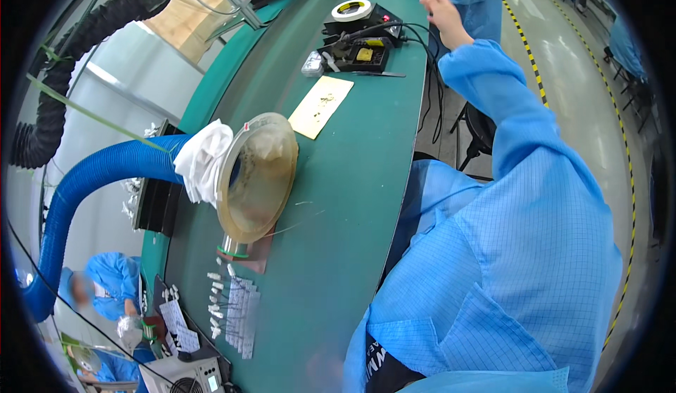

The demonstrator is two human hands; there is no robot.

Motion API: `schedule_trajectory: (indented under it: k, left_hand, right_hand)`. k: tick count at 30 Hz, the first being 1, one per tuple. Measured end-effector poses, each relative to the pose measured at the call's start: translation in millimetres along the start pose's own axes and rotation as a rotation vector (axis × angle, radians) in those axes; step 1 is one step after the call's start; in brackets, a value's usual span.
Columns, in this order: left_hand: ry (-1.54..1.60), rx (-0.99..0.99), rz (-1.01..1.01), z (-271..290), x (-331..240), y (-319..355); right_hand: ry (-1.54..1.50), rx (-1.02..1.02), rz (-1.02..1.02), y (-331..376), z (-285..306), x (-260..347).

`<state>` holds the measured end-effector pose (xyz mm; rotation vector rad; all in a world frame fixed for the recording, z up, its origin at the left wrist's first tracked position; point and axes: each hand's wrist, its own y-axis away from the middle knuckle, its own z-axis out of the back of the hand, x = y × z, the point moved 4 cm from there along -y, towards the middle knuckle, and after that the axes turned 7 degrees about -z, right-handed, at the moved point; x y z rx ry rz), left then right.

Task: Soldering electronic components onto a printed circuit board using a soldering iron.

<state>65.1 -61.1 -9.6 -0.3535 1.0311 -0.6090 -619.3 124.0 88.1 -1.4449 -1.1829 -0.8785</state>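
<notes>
My right hand (445, 18) is raised beyond the table edge at the top of the picture. Its fingers stretch out and I see nothing in them. A black soldering station (377, 20) is closest to it, with a roll of tape (351, 10) on top. In front of that sits a soldering iron stand (355, 56) with a yellow sponge (365, 54). Tweezers (380, 75) lie beside the stand. Further along is a yellowish sheet (321, 108) bearing small dark bits. My left hand is out of view.
A clear fume hood (264, 182) on a blue hose (91, 175) stands over the green table (331, 217). Several wired white connectors (216, 308) lie on pale strips (243, 319). Cables (435, 76) hang off the edge near a black stool (479, 129). Co-workers in blue sit around.
</notes>
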Motion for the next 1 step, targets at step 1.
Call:
schedule_trajectory:
  k: [1]
  left_hand:
    - [0.012,0.008,0.002,-5.7,1.5,-2.2]
  right_hand:
    - [0.067,0.075,-0.173,-13.2,1.3,-11.7]
